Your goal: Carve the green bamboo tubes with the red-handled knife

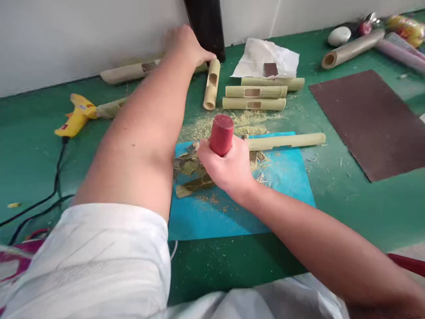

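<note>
My right hand [230, 166] is closed around a thick red cylindrical handle [222, 133] that stands upright; the tool's lower end is hidden. Under and beside this hand lie broken bamboo pieces [191, 188] and shavings on a blue sheet [212, 221]. A long bamboo strip [288, 141] extends to the right of the fist. At the back, near the wall, my left hand [186, 46] reaches out. Its thumb is close to the top of a short notched bamboo tube [211, 86], while its fingers are blurred, so its grip is unclear.
Notched bamboo tubes [254, 104] lie stacked behind the sheet, by a crumpled white paper [265, 57]. A yellow glue gun [77, 116] with a black cord rests left. A brown sheet [372, 124] and another bamboo tube [352, 48] lie right. A black upright object [207, 29] stands against the wall.
</note>
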`<state>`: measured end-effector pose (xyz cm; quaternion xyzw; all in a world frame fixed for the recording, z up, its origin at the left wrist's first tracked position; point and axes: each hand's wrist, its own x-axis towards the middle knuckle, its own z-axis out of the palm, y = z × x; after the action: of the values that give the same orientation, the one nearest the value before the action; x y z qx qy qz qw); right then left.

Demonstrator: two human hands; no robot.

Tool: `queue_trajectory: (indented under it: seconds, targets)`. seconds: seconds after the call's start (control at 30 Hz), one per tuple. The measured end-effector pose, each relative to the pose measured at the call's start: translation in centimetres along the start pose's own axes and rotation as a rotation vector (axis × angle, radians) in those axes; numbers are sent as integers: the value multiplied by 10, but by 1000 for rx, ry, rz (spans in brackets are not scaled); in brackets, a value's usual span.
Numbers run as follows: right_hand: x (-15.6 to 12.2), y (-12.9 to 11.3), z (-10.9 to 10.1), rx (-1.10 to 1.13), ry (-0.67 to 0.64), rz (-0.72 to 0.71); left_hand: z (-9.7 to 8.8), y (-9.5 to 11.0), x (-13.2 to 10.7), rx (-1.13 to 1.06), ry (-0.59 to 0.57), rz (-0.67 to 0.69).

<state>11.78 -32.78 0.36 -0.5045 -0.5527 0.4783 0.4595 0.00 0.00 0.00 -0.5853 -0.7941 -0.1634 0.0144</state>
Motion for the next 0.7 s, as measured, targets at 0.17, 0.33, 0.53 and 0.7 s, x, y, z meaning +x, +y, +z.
queue_trajectory:
  seconds: [0.17,0.33,0.53,0.7]
  targets:
    - [0,-1,1,7,16,17,0,6,3,6,-10,-53]
    - [0,0,3,30,39,-12,6,9,10,-13,-11,-100]
    - [1,3,5,37,39,-21,13,9,18,-39,3,-140]
    - [2,3,5,25,36,-21,14,11,22,-60,-28,-156]
